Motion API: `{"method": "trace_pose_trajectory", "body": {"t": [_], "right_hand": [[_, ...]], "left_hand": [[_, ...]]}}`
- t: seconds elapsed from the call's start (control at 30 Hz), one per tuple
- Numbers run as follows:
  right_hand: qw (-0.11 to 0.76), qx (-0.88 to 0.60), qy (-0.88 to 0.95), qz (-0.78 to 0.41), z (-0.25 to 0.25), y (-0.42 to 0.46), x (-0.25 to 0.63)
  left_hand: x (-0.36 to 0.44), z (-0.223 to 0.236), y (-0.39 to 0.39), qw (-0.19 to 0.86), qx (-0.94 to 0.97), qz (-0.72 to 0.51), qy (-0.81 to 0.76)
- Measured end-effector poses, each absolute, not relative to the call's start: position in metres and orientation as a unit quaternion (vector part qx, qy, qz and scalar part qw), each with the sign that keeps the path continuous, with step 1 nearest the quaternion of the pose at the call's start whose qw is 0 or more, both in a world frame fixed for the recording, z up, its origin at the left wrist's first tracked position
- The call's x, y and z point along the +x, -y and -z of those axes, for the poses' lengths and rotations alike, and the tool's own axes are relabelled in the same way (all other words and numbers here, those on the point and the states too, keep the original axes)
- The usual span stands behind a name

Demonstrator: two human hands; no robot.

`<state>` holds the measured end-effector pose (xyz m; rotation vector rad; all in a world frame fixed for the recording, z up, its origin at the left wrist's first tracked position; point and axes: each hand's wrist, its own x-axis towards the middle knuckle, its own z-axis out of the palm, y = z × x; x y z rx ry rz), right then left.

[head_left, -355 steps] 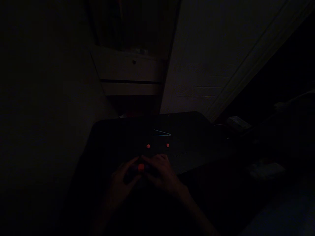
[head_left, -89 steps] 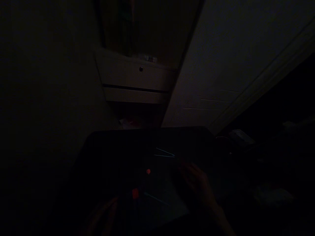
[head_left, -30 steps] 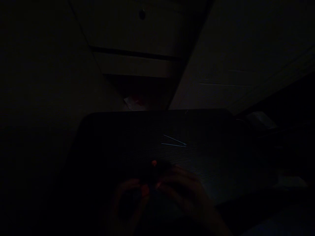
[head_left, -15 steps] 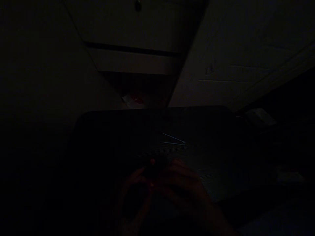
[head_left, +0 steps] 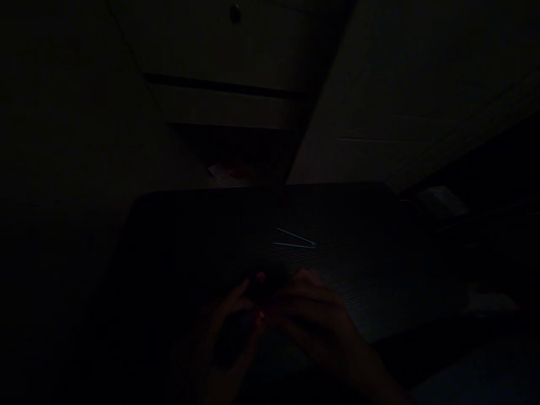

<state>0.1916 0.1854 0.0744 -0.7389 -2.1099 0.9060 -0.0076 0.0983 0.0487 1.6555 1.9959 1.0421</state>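
Note:
The view is very dark. My left hand [head_left: 232, 332] is closed in a curve, thumb and fingers meeting near a small reddish spot [head_left: 261, 316]. My right hand [head_left: 318, 312] comes in from the lower right, fingers bent and drawn together, its tips close to the same spot. What the hands pinch between them is too dim to make out. Just beyond my fingers, two thin pale sticks [head_left: 295, 241] lie on the dark table [head_left: 358, 225], forming a narrow V whose point faces right.
Behind the table stands a pale cabinet [head_left: 228, 107] with a round knob [head_left: 235, 13]. A white and red packet [head_left: 228, 172] lies in the low gap beneath it. A large pale panel [head_left: 371, 152] leans at the right. A whitish object [head_left: 442, 201] sits past the table's right corner.
The view has shifted very slightly and looks a little darker. Both hands stay close together in almost the same pose, and the sticks lie as before.

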Motion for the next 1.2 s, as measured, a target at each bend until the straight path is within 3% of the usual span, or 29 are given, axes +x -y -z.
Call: {"method": "trace_pose_trajectory", "body": {"t": [0.7,1.0,1.2], "right_hand": [[0.325,-0.233,0.847,-0.350,-0.088,-0.189,0.199],[0.349,-0.242,0.832,-0.357,-0.092,-0.190,0.196],[0.319,-0.314,0.838,-0.313,-0.106,-0.184,0.209]], "left_hand": [[-0.013,-0.047,-0.096,0.183,0.585,-0.379,-0.694],[-0.013,-0.056,-0.096,0.209,0.577,-0.390,-0.686],[-0.010,-0.065,-0.098,0.265,0.525,-0.412,-0.696]]}}
